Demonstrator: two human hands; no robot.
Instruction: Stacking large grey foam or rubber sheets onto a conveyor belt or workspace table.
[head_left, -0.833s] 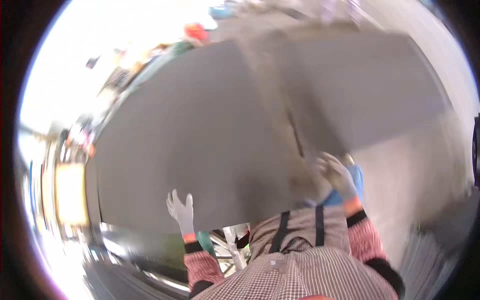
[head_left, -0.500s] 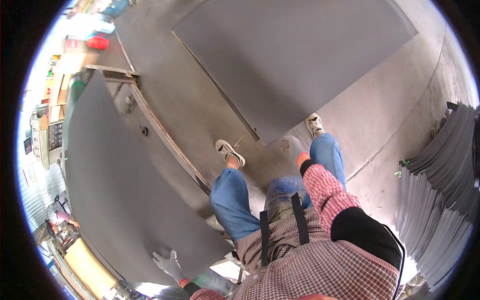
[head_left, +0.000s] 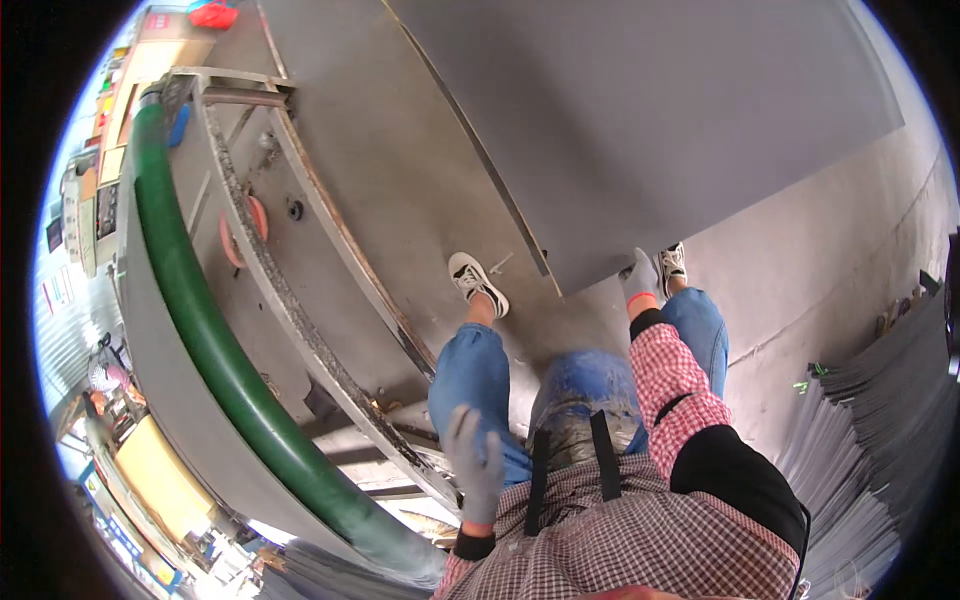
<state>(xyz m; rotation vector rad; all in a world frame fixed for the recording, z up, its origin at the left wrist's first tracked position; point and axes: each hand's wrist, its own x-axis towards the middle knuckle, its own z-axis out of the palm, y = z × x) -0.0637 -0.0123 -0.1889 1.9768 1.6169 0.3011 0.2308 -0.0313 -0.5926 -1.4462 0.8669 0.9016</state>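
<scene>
My right hand (head_left: 640,277), in a grey glove, is at the near edge of a large dark grey sheet (head_left: 680,130). Its fingers look closed on that edge, close to my right shoe. The sheet lies flat in front of me, atop a stack whose side edge shows on the left. My left hand (head_left: 474,468), gloved too, is raised before my left thigh with fingers stretched and nothing in it. To its left runs a long green roller (head_left: 230,370) on a metal frame (head_left: 290,295). Another grey sheet (head_left: 190,390) hangs on the roller's far side.
Stacks of grey sheets (head_left: 850,430) stand at the right. Under the frame lies a red ring-shaped thing (head_left: 245,232). Boxes (head_left: 165,50) and a red bag (head_left: 212,14) are at the far left. A yellow panel (head_left: 165,478) stands beyond the roller.
The grey sheet that covered the frame has moved left past the roller, baring both. My left hand has come off it, and my right hand has reached the floor sheet's edge.
</scene>
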